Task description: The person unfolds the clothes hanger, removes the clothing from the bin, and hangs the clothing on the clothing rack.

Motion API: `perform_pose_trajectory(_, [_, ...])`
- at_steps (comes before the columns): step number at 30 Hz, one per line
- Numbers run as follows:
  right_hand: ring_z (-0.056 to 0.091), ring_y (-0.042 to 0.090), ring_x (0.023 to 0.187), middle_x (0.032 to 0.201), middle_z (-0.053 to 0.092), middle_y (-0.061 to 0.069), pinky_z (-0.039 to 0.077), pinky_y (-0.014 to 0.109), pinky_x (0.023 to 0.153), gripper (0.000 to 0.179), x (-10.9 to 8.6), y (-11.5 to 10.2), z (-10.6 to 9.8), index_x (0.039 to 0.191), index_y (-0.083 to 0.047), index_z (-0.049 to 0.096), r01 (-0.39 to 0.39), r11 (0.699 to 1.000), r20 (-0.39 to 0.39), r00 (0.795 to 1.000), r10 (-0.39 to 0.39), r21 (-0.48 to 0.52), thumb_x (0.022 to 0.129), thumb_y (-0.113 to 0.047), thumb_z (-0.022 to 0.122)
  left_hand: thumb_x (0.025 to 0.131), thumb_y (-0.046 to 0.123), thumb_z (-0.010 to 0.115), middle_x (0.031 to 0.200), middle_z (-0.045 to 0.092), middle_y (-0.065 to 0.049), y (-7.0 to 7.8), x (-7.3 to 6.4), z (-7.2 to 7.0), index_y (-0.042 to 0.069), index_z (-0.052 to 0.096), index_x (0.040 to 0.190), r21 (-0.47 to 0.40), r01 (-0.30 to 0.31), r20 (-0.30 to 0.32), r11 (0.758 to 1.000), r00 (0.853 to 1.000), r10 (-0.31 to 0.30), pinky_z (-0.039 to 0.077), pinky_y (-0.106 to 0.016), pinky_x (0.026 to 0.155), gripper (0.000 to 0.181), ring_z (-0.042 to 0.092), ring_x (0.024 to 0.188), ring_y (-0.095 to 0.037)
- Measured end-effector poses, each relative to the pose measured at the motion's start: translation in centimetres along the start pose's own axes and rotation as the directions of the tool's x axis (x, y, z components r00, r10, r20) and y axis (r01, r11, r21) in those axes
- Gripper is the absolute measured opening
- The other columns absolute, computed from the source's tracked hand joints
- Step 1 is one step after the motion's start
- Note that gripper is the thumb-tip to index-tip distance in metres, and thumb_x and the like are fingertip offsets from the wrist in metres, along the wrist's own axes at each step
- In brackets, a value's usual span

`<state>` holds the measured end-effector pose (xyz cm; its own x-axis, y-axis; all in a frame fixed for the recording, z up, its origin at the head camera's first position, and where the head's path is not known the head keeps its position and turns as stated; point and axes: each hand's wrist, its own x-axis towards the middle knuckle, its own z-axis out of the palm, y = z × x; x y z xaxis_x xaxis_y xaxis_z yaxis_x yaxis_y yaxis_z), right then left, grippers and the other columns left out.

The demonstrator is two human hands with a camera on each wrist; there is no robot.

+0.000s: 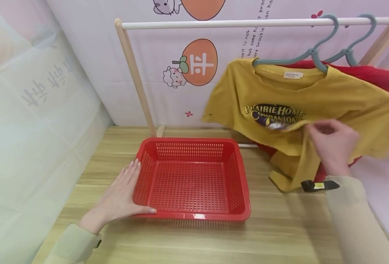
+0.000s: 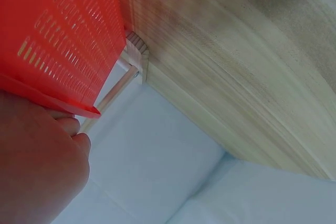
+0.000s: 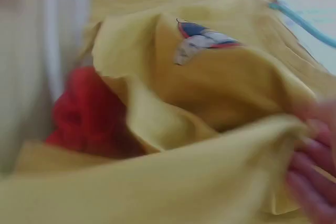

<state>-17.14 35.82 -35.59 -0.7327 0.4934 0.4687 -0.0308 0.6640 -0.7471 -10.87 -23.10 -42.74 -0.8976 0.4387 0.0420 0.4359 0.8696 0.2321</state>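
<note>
My left hand (image 1: 120, 196) rests at the near left corner of a red plastic basket (image 1: 194, 215), its fingers straight along the left side and the thumb on the front rim. In the left wrist view, the fingers lie against the basket's rim (image 2: 52, 100). With my right hand (image 1: 334, 143) I pinch the front of a mustard-yellow T-shirt (image 1: 280, 99), pulling the fabric into a fold. The shirt hangs on a teal hanger (image 1: 286, 61) and has printed lettering on its chest. In the right wrist view, the fingers (image 3: 310, 166) grip the bunched yellow cloth (image 3: 157, 187).
A clothes rack with a white rail (image 1: 214, 24) and a wooden post (image 1: 136, 79) stands at the back of the wooden table (image 1: 273, 234). Behind the yellow shirt, a red garment (image 1: 384, 79) hangs from a second teal hanger (image 1: 366, 36). Printed cloth covers the back wall.
</note>
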Motion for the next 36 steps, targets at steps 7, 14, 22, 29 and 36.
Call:
perform_pose_trajectory(7, [0.068, 0.002, 0.072, 0.097, 0.077, 0.008, 0.047, 0.015, 0.061, 0.052, -3.2, 0.8, 1.4, 0.109, -0.012, 0.081, 0.138, 0.981, 0.318, 0.944, -0.090, -0.133, 0.081, -0.056, 0.082, 0.063, 0.091, 0.066, 0.168, 0.003, -0.019, -0.2, -0.1, -0.1, -0.002, 0.002, 0.161, 0.004, 0.000, 0.001, 1.000, 1.000, 0.000, 0.012, -0.050, 0.123, 0.149, 0.004, 0.154, -0.032])
perform_pose_trajectory(14, [0.060, 0.052, 0.113, 0.121, 0.067, 0.026, 0.045, 0.065, 0.095, 0.052, -4.1, 4.1, 3.3, 0.125, 0.002, 0.070, 0.266, 0.948, 0.664, 0.743, -0.087, -0.173, 0.096, -0.041, 0.072, 0.064, 0.089, 0.068, 0.168, 0.003, -0.019, -0.2, -0.1, 0.0, -0.002, 0.003, 0.161, 0.000, 0.001, -0.002, 1.000, 1.000, -0.001, 0.012, -0.051, 0.123, 0.148, 0.005, 0.154, -0.032])
perform_pose_trajectory(22, [0.043, 0.064, 0.123, 0.141, 0.042, 0.042, 0.035, 0.072, 0.101, 0.078, -2.9, 8.9, 4.5, 0.152, 0.006, 0.039, 0.266, 0.939, 0.651, 0.756, -0.064, -0.216, 0.097, -0.040, 0.068, 0.062, 0.095, 0.061, 0.168, 0.003, -0.019, 0.0, 0.1, 0.1, -0.002, 0.004, 0.161, 0.009, -0.006, -0.002, 1.000, 1.000, 0.006, 0.012, -0.050, 0.123, 0.149, 0.005, 0.154, -0.031])
perform_pose_trajectory(29, [0.062, 0.053, 0.104, 0.125, 0.062, 0.033, 0.047, 0.065, 0.088, 0.065, -3.6, 5.9, 4.6, 0.135, 0.005, 0.062, 0.275, 0.948, 0.583, 0.801, -0.135, -0.160, 0.094, -0.045, 0.073, 0.061, 0.091, 0.068, 0.168, 0.006, -0.019, -0.2, 0.1, -0.1, -0.002, 0.006, 0.161, -0.011, -0.009, -0.001, 1.000, 1.000, 0.009, 0.011, -0.051, 0.123, 0.149, 0.006, 0.154, -0.032])
perform_pose_trajectory(36, [0.068, 0.036, 0.089, 0.118, 0.070, 0.020, 0.051, 0.053, 0.083, 0.067, -3.2, -1.7, 5.2, 0.133, -0.004, 0.067, 0.316, 0.943, 0.538, 0.815, -0.215, -0.102, 0.092, -0.056, 0.070, 0.061, 0.089, 0.070, 0.168, 0.006, -0.017, -0.8, 1.8, -2.3, 0.003, 0.008, 0.162, -0.002, -0.028, -0.059, 1.000, 0.998, 0.028, 0.008, -0.053, 0.123, 0.147, 0.004, 0.154, -0.033])
